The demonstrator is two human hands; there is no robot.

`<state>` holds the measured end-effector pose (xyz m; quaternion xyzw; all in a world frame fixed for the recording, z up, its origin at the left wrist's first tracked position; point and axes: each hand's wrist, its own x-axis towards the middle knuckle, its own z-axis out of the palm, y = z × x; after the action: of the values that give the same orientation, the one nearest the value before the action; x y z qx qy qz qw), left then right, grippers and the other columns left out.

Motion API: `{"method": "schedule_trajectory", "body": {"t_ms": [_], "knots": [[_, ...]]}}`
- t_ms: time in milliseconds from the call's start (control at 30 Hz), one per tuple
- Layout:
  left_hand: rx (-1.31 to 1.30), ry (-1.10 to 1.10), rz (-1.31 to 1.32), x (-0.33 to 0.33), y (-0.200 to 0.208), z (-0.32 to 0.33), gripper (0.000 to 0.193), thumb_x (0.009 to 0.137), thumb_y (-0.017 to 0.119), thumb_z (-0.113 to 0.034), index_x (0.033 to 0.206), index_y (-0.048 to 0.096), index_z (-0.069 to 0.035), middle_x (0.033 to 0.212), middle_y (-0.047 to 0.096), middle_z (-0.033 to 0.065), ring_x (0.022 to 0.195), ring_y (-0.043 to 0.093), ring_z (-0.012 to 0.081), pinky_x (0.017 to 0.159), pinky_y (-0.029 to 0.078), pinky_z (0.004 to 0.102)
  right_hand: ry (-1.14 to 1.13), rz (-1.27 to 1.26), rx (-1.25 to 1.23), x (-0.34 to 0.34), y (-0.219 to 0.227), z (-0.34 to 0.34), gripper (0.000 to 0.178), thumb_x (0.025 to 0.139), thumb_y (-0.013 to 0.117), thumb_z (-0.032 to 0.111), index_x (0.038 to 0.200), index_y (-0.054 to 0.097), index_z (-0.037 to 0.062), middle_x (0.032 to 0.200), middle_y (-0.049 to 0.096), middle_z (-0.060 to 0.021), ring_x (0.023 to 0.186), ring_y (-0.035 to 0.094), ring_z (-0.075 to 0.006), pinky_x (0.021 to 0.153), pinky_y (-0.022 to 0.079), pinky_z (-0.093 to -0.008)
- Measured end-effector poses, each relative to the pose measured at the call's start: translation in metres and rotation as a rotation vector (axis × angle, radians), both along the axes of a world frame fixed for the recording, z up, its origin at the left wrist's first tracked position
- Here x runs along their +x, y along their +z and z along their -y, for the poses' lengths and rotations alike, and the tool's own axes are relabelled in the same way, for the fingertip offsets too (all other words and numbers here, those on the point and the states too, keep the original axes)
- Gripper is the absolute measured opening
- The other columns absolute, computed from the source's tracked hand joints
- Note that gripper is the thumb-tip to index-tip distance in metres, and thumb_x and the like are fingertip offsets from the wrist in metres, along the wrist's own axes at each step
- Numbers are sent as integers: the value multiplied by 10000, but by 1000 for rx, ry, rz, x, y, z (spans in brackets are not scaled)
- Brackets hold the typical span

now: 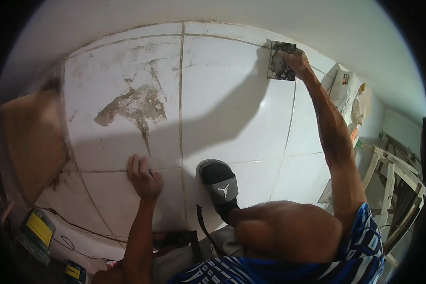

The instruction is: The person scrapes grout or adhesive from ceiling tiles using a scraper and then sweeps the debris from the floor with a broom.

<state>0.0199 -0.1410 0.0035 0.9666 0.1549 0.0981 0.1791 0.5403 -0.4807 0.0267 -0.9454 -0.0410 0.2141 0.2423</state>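
My right hand [296,64] reaches far right and grips a dark, flat rectangular spreader [281,66] blotched with whitish residue. The spreader is at a grout line close to the wall edge; whether its face presses on the tile cannot be made out. My left hand [145,179] lies on the white tiled floor [227,118], fingers stretched out, holding nothing. Beyond it, a rough grey-brown patch of mortar [137,106] is smeared over one tile. The joints between the tiles look dirty brown.
My foot in a dark slide sandal [218,184] stands on the tiles. White sacks [344,90] lean at the right wall, near a wooden trestle [388,182]. A brown panel [31,137] and a black-and-yellow package [39,232] are at the left, beside a thin cable [80,226].
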Motion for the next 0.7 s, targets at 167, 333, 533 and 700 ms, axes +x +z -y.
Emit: {"method": "schedule_trajectory", "body": {"t_ms": [167, 333, 533, 700], "knots": [[-33, 10, -5, 3, -2, 4, 443, 857, 487, -157, 1274, 419, -23, 1342, 387, 221, 1253, 369, 421, 1048, 286, 530, 205, -197, 562, 22, 32, 37, 396, 860, 621, 296, 1067, 642, -41, 900, 659, -90, 781, 610, -151, 673, 495, -320], [-10, 18, 2, 2, 0, 0, 415, 872, 469, -157, 1262, 432, -20, 1327, 402, 216, 1253, 373, 415, 1045, 290, 525, 371, 78, -247, 10, 55, -24, 285, 818, 630, 241, 952, 657, -8, 760, 660, -104, 676, 608, -173, 644, 492, -361], [26, 16, -17, 4, -2, 2, 395, 891, 459, -172, 1255, 439, -18, 1329, 409, 205, 1249, 386, 400, 1038, 302, 513, 377, 100, -297, 36, 70, 13, 346, 734, 693, 264, 935, 672, -16, 762, 666, -102, 684, 609, -173, 651, 492, -352], [29, 17, -18, 6, -2, 2, 388, 901, 447, -170, 1261, 432, -26, 1334, 406, 205, 1256, 379, 397, 1040, 304, 506, 411, 29, -355, 54, 60, -13, 343, 714, 719, 262, 936, 684, 3, 777, 678, -100, 692, 618, -196, 663, 498, -362]]}}
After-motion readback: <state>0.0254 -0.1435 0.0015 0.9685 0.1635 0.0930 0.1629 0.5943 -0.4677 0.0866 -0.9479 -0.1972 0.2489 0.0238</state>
